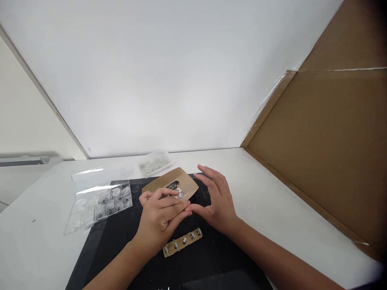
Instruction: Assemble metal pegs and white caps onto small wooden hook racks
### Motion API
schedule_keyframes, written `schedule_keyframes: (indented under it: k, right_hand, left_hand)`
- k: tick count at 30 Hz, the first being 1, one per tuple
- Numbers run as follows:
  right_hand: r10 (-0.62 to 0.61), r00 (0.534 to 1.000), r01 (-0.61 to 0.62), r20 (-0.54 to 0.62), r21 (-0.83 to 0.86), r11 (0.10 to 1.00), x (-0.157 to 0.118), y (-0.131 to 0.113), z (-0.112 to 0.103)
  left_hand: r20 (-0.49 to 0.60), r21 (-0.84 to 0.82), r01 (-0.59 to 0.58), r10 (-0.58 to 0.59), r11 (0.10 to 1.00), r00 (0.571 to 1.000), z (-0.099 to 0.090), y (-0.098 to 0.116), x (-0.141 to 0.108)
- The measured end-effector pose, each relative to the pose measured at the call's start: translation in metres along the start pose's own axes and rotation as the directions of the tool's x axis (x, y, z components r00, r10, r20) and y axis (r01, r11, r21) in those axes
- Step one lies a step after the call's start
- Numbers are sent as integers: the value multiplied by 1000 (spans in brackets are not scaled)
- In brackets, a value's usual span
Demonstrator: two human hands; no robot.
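Note:
In the head view, my left hand (160, 215) is closed in a pinch at the near edge of a brown paper tray (186, 182). Whatever sits between its fingertips is too small or hidden to make out. My right hand (218, 199) has its fingers spread, and its thumb tip touches the left fingertips. Inside the tray lie small white pieces (180, 192) and a dark, narrow object (173, 185), partly covered by my left hand. Just below my hands is a tan strip (189, 239) bearing several small metallic-looking pegs, with a white piece on the middle one.
A clear compartment box (99, 205) with its lid raised holds thin pale pieces on the left. Behind the tray stands a translucent container (155, 163) of similar pieces. A black mat (208, 264) covers part of the white table (33, 237). Cardboard (326, 149) walls the right side.

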State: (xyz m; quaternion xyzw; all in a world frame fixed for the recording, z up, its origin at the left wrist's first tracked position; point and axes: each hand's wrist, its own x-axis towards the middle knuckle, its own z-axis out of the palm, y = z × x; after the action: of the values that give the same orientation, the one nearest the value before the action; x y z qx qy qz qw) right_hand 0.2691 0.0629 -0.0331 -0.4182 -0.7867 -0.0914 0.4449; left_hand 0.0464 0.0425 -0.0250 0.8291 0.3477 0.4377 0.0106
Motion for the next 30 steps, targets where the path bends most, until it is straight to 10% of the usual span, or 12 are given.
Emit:
schedule_keyframes:
  k: [8,19,30]
  right_hand:
    - [138,987,-137,-78,28,990,2,23,1]
    - [564,794,-604,-228,-186,775,9,165,-62]
    - [666,742,-585,82,-406,702,-30,268,-68]
  left_hand:
    - [-111,33,77,-73,996,991,-17,-6,5]
    - [-165,215,72,-37,974,986,-18,-19,4]
    - [46,354,158,-186,922,981,-11,-48,-10]
